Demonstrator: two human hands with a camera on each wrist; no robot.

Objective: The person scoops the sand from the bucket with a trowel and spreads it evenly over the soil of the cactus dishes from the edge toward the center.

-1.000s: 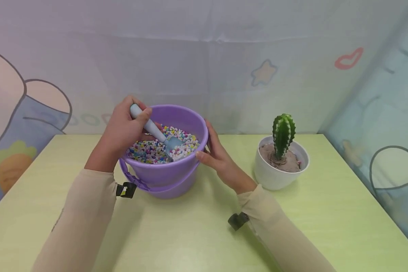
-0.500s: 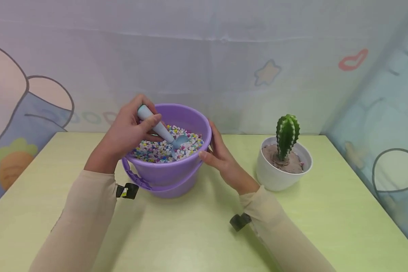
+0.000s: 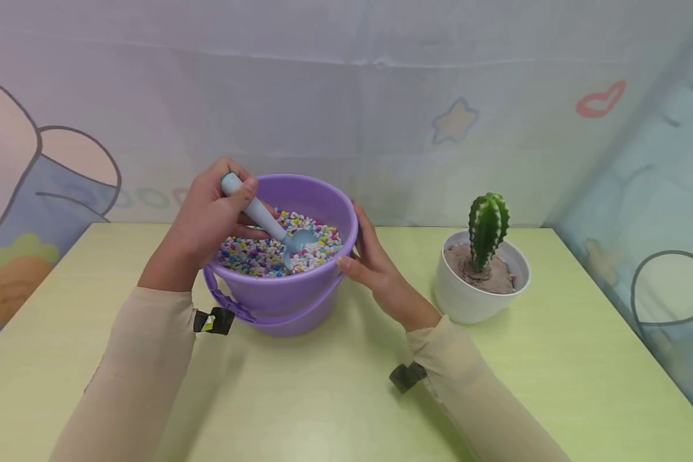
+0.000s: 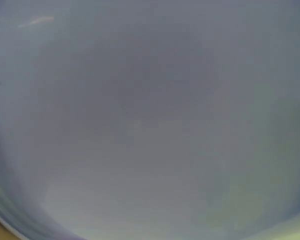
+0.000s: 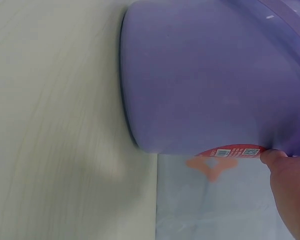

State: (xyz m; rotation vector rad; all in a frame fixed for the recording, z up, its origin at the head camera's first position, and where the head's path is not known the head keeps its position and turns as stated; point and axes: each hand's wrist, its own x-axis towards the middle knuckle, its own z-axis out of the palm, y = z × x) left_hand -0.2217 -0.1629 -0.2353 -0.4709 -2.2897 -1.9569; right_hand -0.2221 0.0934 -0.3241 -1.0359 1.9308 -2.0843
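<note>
My left hand (image 3: pixel 208 215) grips the handle of a light blue toy shovel (image 3: pixel 255 210), thumb on top. The shovel slants down to the right, its blade lying among small multicoloured pellets inside a purple bucket (image 3: pixel 283 314). Around the bucket's right side my right hand (image 3: pixel 381 276) holds the rim, thumb at the front and fingers toward the back. In the right wrist view a fingertip presses the bucket wall (image 5: pixel 215 80) beside a red label (image 5: pixel 235 151). The left wrist view has only a blurred pale surface; neither hand's work appears there.
A white pot (image 3: pixel 468 295) with a green cactus (image 3: pixel 488 231) in brown filling stands right of the bucket, close behind the right forearm. The bucket's purple carrying handle (image 3: pixel 228 301) hangs down its front. Behind the pale table (image 3: pixel 300 398) is a printed cloth backdrop (image 3: pixel 300 96).
The shovel and left hand shifted slightly right, then back left, with the blade staying among the pellets. The right hand keeps its hold on the bucket.
</note>
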